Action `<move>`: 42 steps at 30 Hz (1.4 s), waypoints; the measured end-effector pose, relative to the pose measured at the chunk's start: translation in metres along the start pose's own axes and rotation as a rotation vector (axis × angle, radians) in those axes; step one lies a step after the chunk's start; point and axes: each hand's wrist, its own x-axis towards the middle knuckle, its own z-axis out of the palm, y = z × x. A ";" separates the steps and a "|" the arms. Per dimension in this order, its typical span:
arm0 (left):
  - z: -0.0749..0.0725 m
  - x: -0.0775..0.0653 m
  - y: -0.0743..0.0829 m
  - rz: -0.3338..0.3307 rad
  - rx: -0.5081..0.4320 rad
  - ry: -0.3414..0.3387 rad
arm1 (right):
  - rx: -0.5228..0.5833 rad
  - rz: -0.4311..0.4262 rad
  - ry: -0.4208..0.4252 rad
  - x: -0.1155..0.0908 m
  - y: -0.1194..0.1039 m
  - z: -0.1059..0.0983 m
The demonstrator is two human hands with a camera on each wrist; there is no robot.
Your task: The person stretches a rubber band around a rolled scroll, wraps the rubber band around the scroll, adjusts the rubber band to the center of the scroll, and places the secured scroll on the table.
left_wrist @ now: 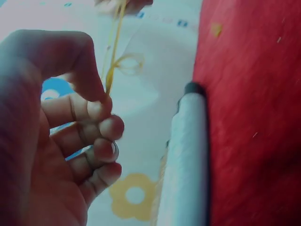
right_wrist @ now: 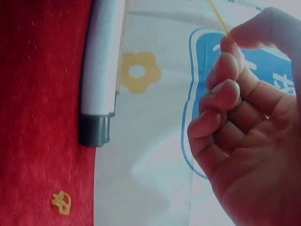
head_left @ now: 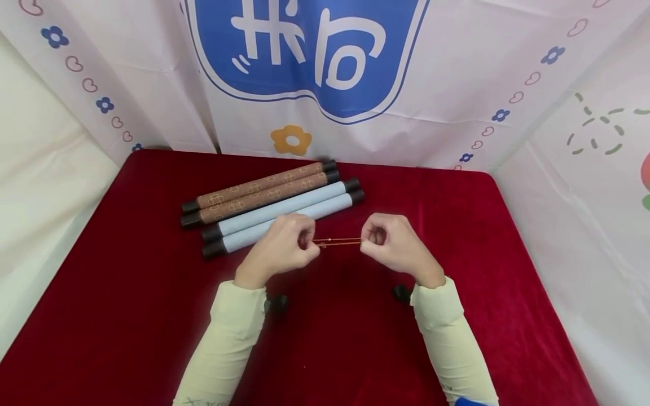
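My left hand (head_left: 278, 248) and my right hand (head_left: 398, 248) face each other above the red cloth. Between them a thin yellow rubber band (head_left: 337, 243) is stretched, each end pinched by thumb and forefinger. In the left wrist view, the left hand (left_wrist: 70, 127) pinches the yellow band (left_wrist: 113, 61), and a small loose loop stands out from it near the fingertips. The right hand (right_wrist: 254, 122) in the right wrist view grips the band's other end, with its remaining fingers curled in. Just beyond the hands lie two light blue scrolls (head_left: 284, 210) with black ends.
Two brown patterned scrolls (head_left: 259, 189) lie beside the blue ones at the back. A small tangled yellow piece (right_wrist: 61, 202) rests on the red cloth (right_wrist: 42, 94). Behind the table hangs a white printed curtain (head_left: 244, 127).
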 end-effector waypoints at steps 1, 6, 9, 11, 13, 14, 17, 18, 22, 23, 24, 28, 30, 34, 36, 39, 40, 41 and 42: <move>-0.003 -0.001 -0.001 -0.012 0.007 0.015 | -0.001 0.001 0.005 0.000 0.001 -0.001; -0.004 0.000 0.001 -0.005 -0.069 0.035 | 0.024 -0.010 -0.003 0.001 -0.001 0.006; 0.003 0.003 0.008 0.022 -0.139 -0.017 | 0.048 -0.026 -0.028 0.004 -0.003 0.015; 0.008 0.004 0.012 0.020 -0.167 -0.042 | 0.075 -0.031 -0.029 0.006 -0.004 0.019; 0.010 0.004 0.014 0.002 -0.188 -0.042 | 0.097 -0.024 -0.011 0.006 -0.004 0.020; 0.010 0.004 0.015 -0.011 -0.198 -0.034 | 0.109 -0.015 0.003 0.006 -0.003 0.020; 0.009 0.004 0.014 -0.055 -0.224 -0.007 | 0.132 0.014 0.023 0.005 0.000 0.017; 0.009 0.004 0.014 -0.065 -0.229 -0.001 | 0.137 0.025 0.019 0.005 0.001 0.016; 0.007 0.004 0.012 -0.086 -0.238 0.010 | 0.126 0.068 -0.037 0.006 0.003 0.018; 0.007 0.004 0.012 -0.087 -0.241 0.012 | 0.121 0.079 -0.053 0.007 0.004 0.019; 0.007 0.004 0.012 -0.088 -0.243 0.013 | 0.120 0.089 -0.068 0.007 0.004 0.021; 0.009 0.005 0.012 -0.090 -0.255 0.028 | 0.111 0.086 -0.089 0.009 0.004 0.027; 0.011 0.006 0.012 -0.104 -0.252 0.082 | 0.101 0.069 -0.072 0.009 0.005 0.028; 0.007 0.004 0.003 -0.165 -0.182 0.271 | 0.018 0.058 -0.011 0.008 0.007 0.021; -0.001 0.000 -0.007 -0.197 -0.110 0.344 | -0.047 0.070 0.019 0.007 0.008 0.015; -0.017 -0.008 -0.021 -0.219 -0.013 0.367 | -0.135 0.076 0.080 0.005 0.009 0.004; -0.021 -0.010 -0.024 -0.217 -0.004 0.355 | -0.152 0.076 0.101 0.004 0.009 0.001; -0.025 -0.012 -0.025 -0.208 -0.009 0.335 | -0.151 0.072 0.119 0.003 0.009 -0.001; -0.027 -0.013 -0.024 -0.189 -0.023 0.309 | -0.137 0.063 0.130 0.003 0.008 -0.002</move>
